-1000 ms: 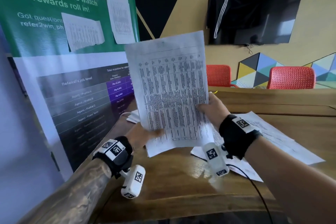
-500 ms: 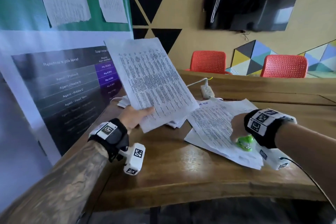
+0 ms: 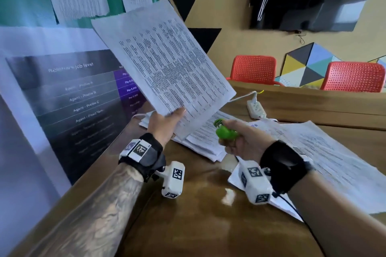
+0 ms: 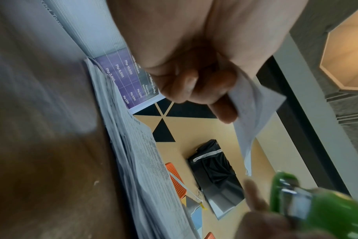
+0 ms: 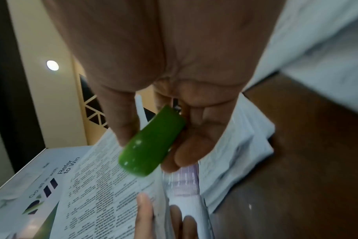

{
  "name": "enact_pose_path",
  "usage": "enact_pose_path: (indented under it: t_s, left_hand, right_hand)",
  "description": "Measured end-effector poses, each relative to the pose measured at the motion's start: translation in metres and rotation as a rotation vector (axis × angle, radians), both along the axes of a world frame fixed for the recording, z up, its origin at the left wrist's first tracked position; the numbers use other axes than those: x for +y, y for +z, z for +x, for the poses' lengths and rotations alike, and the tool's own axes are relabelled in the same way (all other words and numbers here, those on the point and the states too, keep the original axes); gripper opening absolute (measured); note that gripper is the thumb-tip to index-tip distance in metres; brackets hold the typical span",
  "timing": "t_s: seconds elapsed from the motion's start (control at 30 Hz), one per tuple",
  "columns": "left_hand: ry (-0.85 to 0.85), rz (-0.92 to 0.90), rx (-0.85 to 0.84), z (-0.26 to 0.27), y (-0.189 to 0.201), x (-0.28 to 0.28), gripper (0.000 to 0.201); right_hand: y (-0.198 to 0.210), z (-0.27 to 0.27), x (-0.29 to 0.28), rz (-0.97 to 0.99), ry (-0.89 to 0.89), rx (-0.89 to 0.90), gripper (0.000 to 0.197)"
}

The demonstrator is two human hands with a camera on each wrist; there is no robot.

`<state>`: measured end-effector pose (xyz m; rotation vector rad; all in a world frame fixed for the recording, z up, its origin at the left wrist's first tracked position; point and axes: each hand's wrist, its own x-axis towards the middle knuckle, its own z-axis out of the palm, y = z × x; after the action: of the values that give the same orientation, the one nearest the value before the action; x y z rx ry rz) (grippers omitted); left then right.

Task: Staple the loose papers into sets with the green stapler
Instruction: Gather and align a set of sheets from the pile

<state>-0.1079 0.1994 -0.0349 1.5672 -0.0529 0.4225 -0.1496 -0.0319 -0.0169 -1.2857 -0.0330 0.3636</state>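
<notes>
Green stapler (image 3: 226,132): small, glossy, rounded body with metal mouth, gripped in right hand (image 3: 246,139) above the surface (image 3: 198,215), mouth toward 11 o'clock. Held paper set (image 3: 165,69): printed tables, tilted up, lower corner pinched by left hand (image 3: 165,124). Loose papers (image 3: 325,158) spread flat at 2 o'clock

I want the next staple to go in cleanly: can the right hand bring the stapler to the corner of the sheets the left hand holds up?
Probably yes. The right hand grips the green stapler in the air beside the held sheets, which the left hand pinches by their lower edge. Nothing lies between stapler and lower corner.
</notes>
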Motion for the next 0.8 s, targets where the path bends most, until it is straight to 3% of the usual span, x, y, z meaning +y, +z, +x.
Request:
enact_pose_path:
  t_s: [0.13,0.2,0.3,0.4,0.5,0.6,0.8]
  left_hand:
    - [0.032,-0.023,-0.057,0.008,-0.003,0.002,0.01]
    - [0.047,-0.032,-0.068,0.011,-0.005,0.004,0.008]
    - [0.107,-0.026,-0.078,0.011,-0.005,0.004,0.026]
    - [0.141,-0.002,-0.099,0.01,-0.007,0.001,0.015]
    - [0.06,-0.001,-0.108,0.009,-0.01,-0.004,0.011]
    - [-0.011,-0.014,-0.123,0.006,-0.01,-0.01,0.02]
    - [-0.092,-0.099,-0.085,-0.001,-0.011,-0.018,0.016]
  right_hand:
    - [-0.014,0.021,0.029,0.105,0.08,-0.007,0.031]
    - [-0.019,0.029,0.037,0.082,0.113,-0.023,0.034]
    - [-0.028,0.035,0.044,-0.006,0.151,0.03,0.038]
    - [-0.033,0.033,0.049,-0.063,0.209,0.003,0.045]
    - [-0.033,0.027,0.053,-0.016,0.217,0.005,0.038]
    - [-0.033,0.024,0.053,0.032,0.225,0.017,0.033]
    - [-0.037,0.02,0.053,0.061,0.117,-0.143,0.033]
